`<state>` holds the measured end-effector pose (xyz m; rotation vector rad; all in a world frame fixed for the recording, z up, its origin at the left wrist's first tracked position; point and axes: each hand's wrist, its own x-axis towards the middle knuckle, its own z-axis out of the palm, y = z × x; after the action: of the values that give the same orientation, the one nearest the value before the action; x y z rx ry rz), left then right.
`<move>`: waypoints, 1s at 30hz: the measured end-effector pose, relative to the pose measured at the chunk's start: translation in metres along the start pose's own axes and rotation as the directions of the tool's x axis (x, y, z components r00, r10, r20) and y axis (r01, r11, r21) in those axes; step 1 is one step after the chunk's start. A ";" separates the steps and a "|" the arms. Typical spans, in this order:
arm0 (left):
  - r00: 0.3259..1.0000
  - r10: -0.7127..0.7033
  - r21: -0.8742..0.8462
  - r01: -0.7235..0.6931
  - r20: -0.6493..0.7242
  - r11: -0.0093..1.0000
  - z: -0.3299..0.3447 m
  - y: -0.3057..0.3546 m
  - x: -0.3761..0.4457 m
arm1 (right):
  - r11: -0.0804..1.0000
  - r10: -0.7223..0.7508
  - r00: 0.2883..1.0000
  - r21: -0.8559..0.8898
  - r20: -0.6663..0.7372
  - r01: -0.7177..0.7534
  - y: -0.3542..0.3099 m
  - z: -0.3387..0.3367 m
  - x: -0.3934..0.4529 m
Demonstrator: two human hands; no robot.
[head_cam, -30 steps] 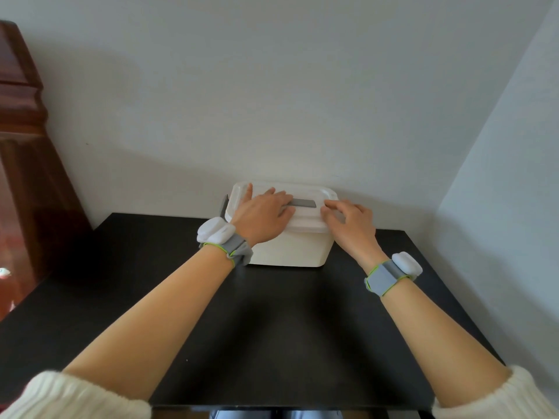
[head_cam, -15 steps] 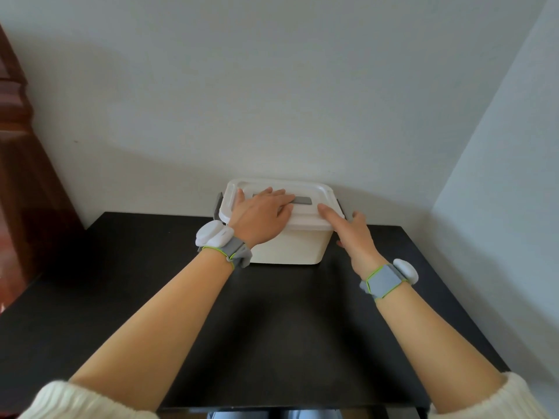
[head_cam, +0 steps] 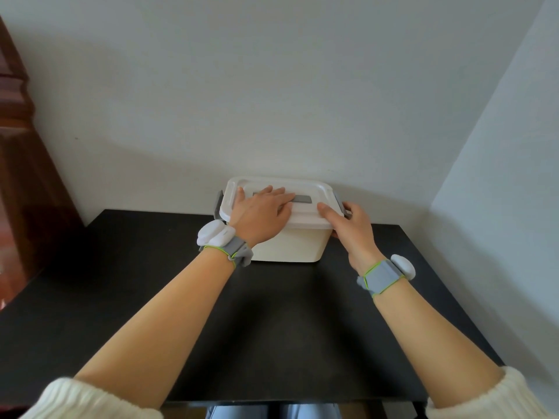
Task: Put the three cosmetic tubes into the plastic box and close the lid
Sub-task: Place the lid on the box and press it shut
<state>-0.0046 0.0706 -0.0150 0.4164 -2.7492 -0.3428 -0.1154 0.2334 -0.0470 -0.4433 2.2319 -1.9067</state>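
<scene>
A cream plastic box (head_cam: 290, 246) stands at the back of the black table (head_cam: 272, 328), against the wall. Its white lid (head_cam: 311, 189) lies flat on top, with a grey handle strip (head_cam: 302, 199) in the middle. My left hand (head_cam: 260, 214) rests palm down on the lid, fingers spread over the handle strip. My right hand (head_cam: 352, 223) is at the box's right end, its fingers curled around the grey side latch (head_cam: 340, 201) and its thumb on the lid corner. A second grey latch (head_cam: 218, 204) shows at the left end. No cosmetic tubes are visible.
A dark red wooden cabinet (head_cam: 21, 176) stands at the left of the table. White walls close in behind and on the right. Both wrists wear grey bands with white sensor pods.
My right hand slid off the top of the lid to the box's right end and now wraps the side latch. My left hand has stayed on the lid.
</scene>
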 end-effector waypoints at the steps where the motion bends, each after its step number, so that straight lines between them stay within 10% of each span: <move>1: 1.000 -0.001 -0.002 0.001 0.002 1.000 0.000 0.000 0.000 | 1.000 -0.004 1.000 -0.003 -0.003 0.004 0.000 0.000 0.000; 30: 1.000 -0.008 0.030 0.009 -0.011 1.000 0.000 0.004 -0.002 | 0.975 -0.166 0.985 -0.159 -0.057 0.155 -0.010 0.004 -0.008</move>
<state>-0.0045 0.0753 -0.0146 0.4365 -2.7460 -0.3013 -0.1052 0.2308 -0.0388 -0.6060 2.4695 -1.8573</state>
